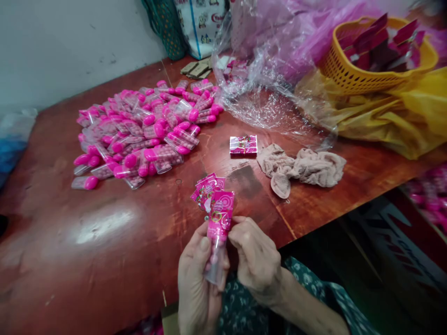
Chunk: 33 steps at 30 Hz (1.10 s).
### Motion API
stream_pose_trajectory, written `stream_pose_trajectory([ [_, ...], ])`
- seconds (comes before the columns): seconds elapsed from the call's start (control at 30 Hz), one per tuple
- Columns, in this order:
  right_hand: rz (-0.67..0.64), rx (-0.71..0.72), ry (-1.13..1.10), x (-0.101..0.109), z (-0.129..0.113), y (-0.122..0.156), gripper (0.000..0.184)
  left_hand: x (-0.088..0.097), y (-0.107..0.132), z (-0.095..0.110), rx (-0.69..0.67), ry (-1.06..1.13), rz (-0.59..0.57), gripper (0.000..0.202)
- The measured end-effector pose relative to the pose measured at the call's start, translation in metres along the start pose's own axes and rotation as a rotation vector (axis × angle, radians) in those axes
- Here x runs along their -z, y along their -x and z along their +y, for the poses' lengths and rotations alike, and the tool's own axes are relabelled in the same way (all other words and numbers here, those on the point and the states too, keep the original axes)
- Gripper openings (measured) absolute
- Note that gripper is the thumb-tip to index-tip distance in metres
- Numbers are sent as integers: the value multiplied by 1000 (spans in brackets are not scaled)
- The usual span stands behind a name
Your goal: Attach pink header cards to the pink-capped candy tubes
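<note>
At the left edge of our desk (38,232) we have a blue and white plastic bag (16,139). Next comes a loose pile of clear tubes (139,135) with bright pink caps, lying across one another. Behind the pile, against the wall, stand a dotted green bag (164,30) and a white printed bag (199,32), with some flat brown cards (199,69) in front of them.

Near us, our left hand (197,270) pinches one clear tube (217,256) between thumb and fingers, just above the desk's near edge. A pink wrapper (223,207) covers its far end, and a small fan of wrappers (206,186) shows just beyond; we cannot tell whether the left hand grips the fan too. A banded pink stack (243,145) lies farther back. Our right hand (258,258) is curled beside the wrapper, fingertips at its right side; we cannot tell whether they pinch it.

Right of the stack lies a crumpled beige cloth (321,167), with clear plastic (268,111) behind it. Farther right, a yellow basket (359,81) of dark pink pieces (375,44) sits on yellow plastic (384,121).
</note>
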State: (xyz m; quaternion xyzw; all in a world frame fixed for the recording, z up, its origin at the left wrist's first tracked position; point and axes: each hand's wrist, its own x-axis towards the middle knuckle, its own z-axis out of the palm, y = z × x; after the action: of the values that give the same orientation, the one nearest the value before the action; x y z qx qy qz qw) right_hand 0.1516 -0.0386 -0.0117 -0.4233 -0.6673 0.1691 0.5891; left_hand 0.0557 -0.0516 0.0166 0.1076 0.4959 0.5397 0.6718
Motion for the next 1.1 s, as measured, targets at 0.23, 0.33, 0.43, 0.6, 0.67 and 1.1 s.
stream_pose_trajectory([
  [0.23, 2, -86, -4, 0, 1, 1, 21, -5, -1, -3, -87, -59, 71, 20],
  [0.33, -30, -185, 9, 2, 3, -1, 20, -8, 3, -3, -6, -67, -9, 17],
  [0.43, -50, -158, 31, 6, 5, -2, 19, -9, 5, -1, 85, -69, -122, 23],
  [0.6, -47, -6, 107, 7, 4, -3, 18, -7, 6, 0, 132, -66, -151, 19],
  [0.67, -26, 7, 133, 4, 3, -1, 19, -5, 6, -2, 114, -71, -119, 17],
  [1.1, 37, -167, 44, 8, 7, 2, 18, -5, 2, -3, -42, -169, -47, 12],
])
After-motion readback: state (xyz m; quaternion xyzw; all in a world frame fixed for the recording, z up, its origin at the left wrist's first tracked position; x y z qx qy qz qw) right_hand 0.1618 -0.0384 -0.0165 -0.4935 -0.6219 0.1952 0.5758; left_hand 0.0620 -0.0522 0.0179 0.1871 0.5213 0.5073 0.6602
